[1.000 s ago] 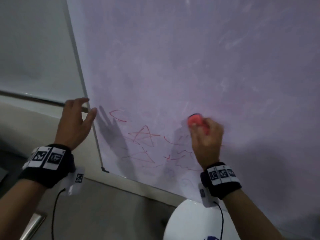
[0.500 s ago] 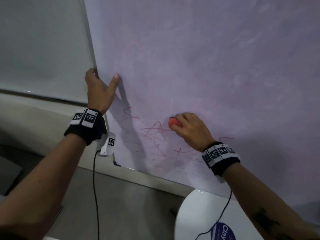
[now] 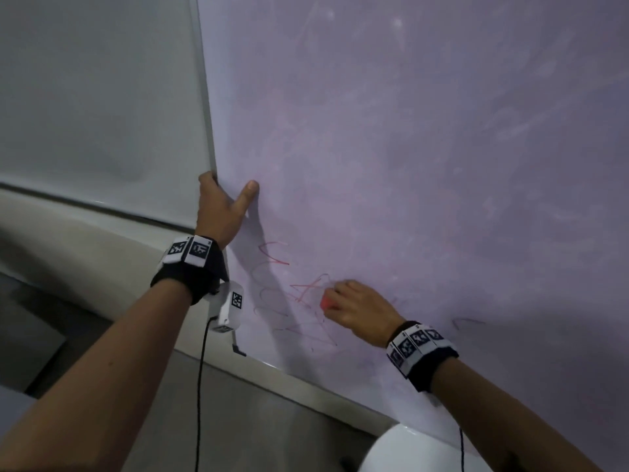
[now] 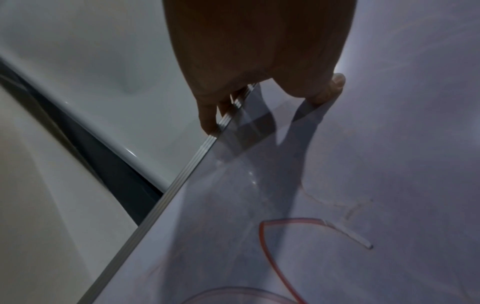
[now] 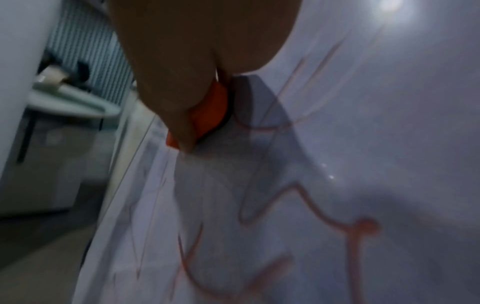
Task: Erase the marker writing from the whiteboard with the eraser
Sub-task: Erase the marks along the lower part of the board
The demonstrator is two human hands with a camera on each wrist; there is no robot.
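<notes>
The whiteboard (image 3: 425, 148) fills the upper right and centre of the head view, its metal left edge (image 3: 206, 97) running down from the top to a bottom corner at lower centre. The left hand (image 3: 221, 207) grasps that edge, fingers (image 4: 207, 115) curled behind the frame and thumb (image 4: 335, 84) pressed flat on the board face. Above and to the right of both hands the board surface is wide and bare apart from faint smears.

The right hand (image 3: 357, 311) is closed around the orange-red eraser (image 3: 326, 303), holding it against the board at lower centre, right at the red marker writing (image 3: 299, 294). In the right wrist view the eraser (image 5: 210, 107) shows a dark underside touching the board, most of it hidden by the hand. Red strokes lie to the left of and below the eraser; a short loose curve (image 3: 272, 253) sits above them.

The right wrist view is blurred, so the strokes cannot be read. A white rounded object (image 3: 408, 451) is cut off at the bottom edge.
</notes>
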